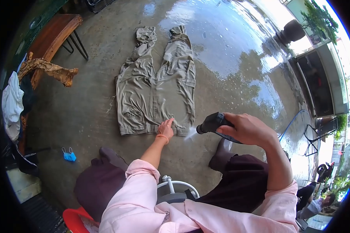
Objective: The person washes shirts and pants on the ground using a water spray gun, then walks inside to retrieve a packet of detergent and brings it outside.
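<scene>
Wet khaki trousers (157, 89) lie spread on the concrete floor, with the waistband nearest me and the legs pointing away. My left hand (166, 129) rests on the waistband, fingers spread and holding nothing; an orange band circles the wrist. To the right, my right hand (245, 128) is wrapped round a black spray nozzle (210, 123). Water sprays from its tip toward the right end of the waistband.
A wooden bench (52, 35) and gnarled wood (50, 69) stand at left, near white cloth (12, 101). A blue mask (69, 155) lies on the floor. A blue hose (293, 121) runs at right, near a folding chair (319, 134). Another person (313, 206) sits at lower right.
</scene>
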Tool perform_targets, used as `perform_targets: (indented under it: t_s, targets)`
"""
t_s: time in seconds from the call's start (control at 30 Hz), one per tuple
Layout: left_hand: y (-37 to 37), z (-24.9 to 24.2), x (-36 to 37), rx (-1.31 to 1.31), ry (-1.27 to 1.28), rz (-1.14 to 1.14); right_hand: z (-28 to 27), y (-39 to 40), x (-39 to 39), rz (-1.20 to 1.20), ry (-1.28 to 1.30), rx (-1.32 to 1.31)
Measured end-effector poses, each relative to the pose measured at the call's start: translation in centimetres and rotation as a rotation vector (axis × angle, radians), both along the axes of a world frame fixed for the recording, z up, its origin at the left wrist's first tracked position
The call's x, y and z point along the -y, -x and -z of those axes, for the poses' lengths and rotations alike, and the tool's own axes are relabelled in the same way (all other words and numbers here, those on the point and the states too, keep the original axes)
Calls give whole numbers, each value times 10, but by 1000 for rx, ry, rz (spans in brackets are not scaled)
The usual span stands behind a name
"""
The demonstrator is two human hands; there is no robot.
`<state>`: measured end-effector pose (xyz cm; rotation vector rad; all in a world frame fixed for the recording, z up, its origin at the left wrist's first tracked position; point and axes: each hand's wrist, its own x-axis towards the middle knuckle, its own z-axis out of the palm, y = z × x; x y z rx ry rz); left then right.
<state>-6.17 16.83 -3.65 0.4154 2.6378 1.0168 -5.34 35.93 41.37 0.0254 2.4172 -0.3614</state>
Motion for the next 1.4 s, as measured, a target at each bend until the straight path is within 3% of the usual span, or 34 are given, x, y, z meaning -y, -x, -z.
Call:
perform_targets:
  t_s: [0.1, 0.2, 0.27, 0.33, 0.37, 0.47, 0.53, 0.67, 0.77, 0.97, 1.1, 1.17, 1.27, 1.3, 1.37, 1.4]
  targets:
    - [2, 4, 1, 0, 0, -11, 0, -4, -8, 32, 36, -81]
    - [-18, -23, -9, -123, 213, 290, 13, -8, -19, 239, 83, -474]
    - [-27, -35, -23, -38, 382, 532, 16, -6, -25, 270, 59, -503]
    - [-27, -34, -33, -109, 510, 574, 12, -4, -31, 304, 26, -531]
    - [-23, -32, -36, -109, 525, 581, 4, -2, -34, 264, 22, -420]
    - [-9, -13, -39, -234, 501, 647, -4, -4, -37, 254, 40, -318]
    - [-8, -10, -45, -389, 475, 654, 1, -6, -36, 356, 119, -531]
    - [-2, -7, -59, -276, 465, 625, 3, -6, -38, 325, 107, -520]
    - [-2, 2, -66, -126, 405, 640, 0, -5, -43, 234, 94, -283]
    - [-59, -18, -70, -35, 351, 784, 17, -7, -43, 338, 127, -583]
    - [-121, -33, -97, 67, 118, 700, 13, -15, -42, 323, 109, -649]
    - [-148, -42, -115, 119, 14, 678, 5, -18, -41, 226, 45, -361]
    - [-175, -48, -129, 259, -113, 653, 5, -20, -39, 103, 30, -183]
    - [-174, -50, -126, 255, -110, 645, 7, -22, -37, 106, 38, -244]
    - [-172, -54, -112, 197, -223, 374, 8, -25, -30, 157, 79, -376]
    - [-157, -53, -99, 147, -76, 332, 8, -27, -27, 213, 117, -507]
